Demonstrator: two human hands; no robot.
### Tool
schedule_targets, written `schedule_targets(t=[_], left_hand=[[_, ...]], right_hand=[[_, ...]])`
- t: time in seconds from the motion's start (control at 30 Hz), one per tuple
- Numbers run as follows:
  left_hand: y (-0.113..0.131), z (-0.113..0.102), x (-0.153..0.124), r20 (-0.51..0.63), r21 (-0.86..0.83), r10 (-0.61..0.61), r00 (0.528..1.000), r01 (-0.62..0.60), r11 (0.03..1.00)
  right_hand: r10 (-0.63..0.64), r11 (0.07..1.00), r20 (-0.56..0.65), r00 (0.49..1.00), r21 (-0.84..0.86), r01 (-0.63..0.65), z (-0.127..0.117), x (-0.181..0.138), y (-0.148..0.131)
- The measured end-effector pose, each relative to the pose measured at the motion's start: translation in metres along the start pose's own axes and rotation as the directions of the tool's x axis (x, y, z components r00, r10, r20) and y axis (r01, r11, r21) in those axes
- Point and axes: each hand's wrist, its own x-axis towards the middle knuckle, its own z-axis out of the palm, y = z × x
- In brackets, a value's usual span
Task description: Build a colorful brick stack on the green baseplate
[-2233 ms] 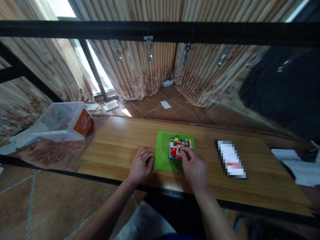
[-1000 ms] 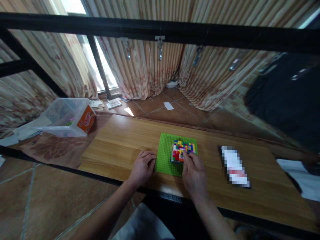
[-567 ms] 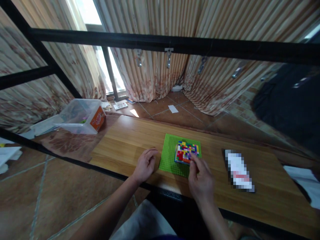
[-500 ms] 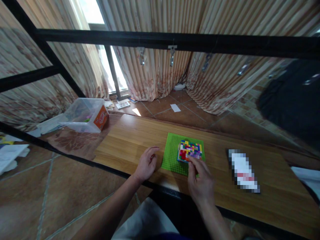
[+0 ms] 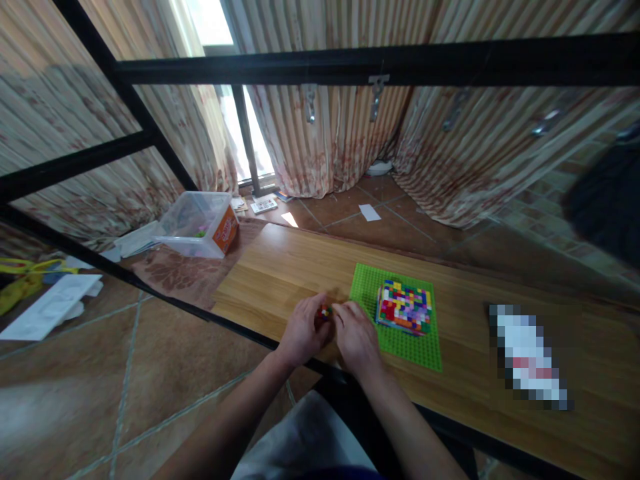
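By the table's point(image 5: 285, 267) near edge, your left hand point(image 5: 303, 330) cups toy bricks point(image 5: 324, 312) (the grip of your right hand point(image 5: 357, 337) is unclear) that a loosened curl could spill.

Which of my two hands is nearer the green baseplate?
Your bare right hand, close by the green square studded baseplate; your bare left hand is farther off, curled around small multicoloured bricks.

Head-worn view, forward and downward

striped curtains point(image 5: 320, 160), plastic bin point(image 5: 195, 247), black rail point(image 5: 340, 69)
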Motion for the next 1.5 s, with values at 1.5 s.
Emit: schedule_targets(t=[1.5], left_hand=[[-0.004,0.003,0.004,-0.006,0.173,0.116,0.993,-0.113,0.978]], right_hand=[[0.493,0.849,-0.391,0.777,0.411,-0.332,-0.088,-0.050,0.059]])
